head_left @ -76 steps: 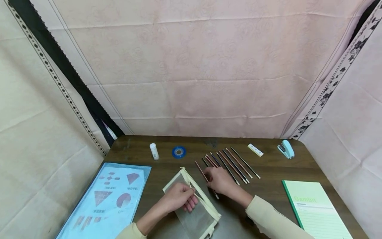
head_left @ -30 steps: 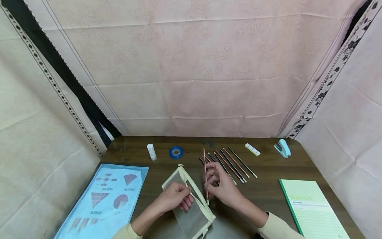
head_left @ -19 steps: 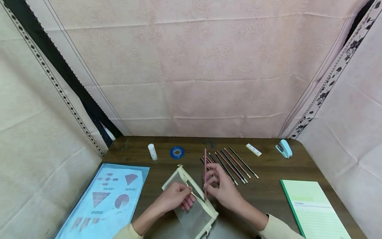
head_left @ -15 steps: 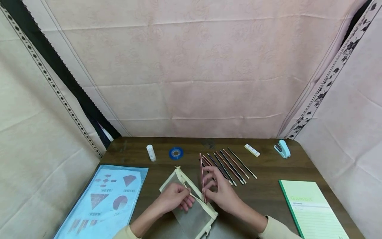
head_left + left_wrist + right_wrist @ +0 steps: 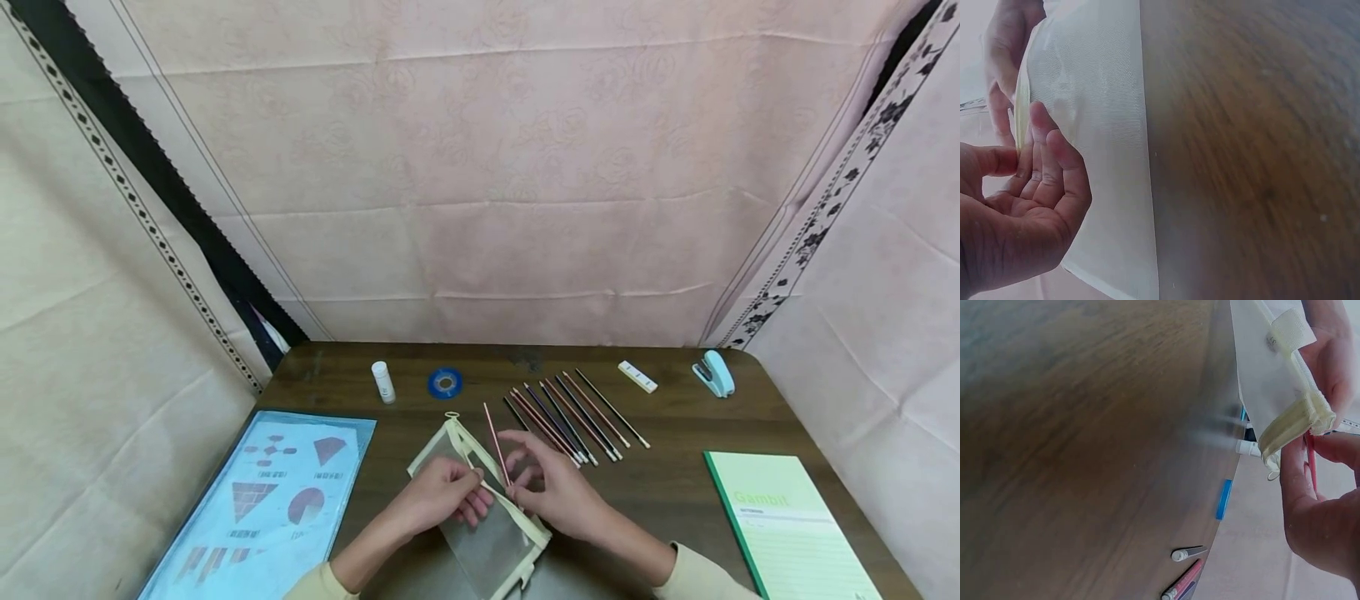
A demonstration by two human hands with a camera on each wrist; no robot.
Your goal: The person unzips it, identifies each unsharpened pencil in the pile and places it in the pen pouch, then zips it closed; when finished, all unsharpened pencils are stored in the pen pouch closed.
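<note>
A see-through mesh zip pouch (image 5: 491, 554) with cream edging lies slanted on the table. My left hand (image 5: 442, 492) pinches the edge of its opening between thumb and forefinger; the other fingers curl loosely, as the left wrist view shows around the mesh (image 5: 1110, 187). Over the pouch's mouth, my right hand (image 5: 558, 492) pinches a reddish pencil (image 5: 495, 437) that leans left with its upper part sticking up. The pencil's lower end is hidden at the opening. In the right wrist view the pencil (image 5: 1312, 464) sits between thumb and fingers, close to the zip end.
Several pencils (image 5: 573, 417) lie in a slanted row right of the pouch. Behind are a glue stick (image 5: 383, 383), blue tape roll (image 5: 445, 382), white eraser (image 5: 637, 376) and light-blue stapler (image 5: 713, 373). A blue folder (image 5: 352, 450) lies left, a green notebook (image 5: 787, 517) right.
My right hand has picked up the leftmost pencil, turned it upright and brought it left to the pouch's opening, where it now sits lower. The left hand keeps its pinch on the pouch.
</note>
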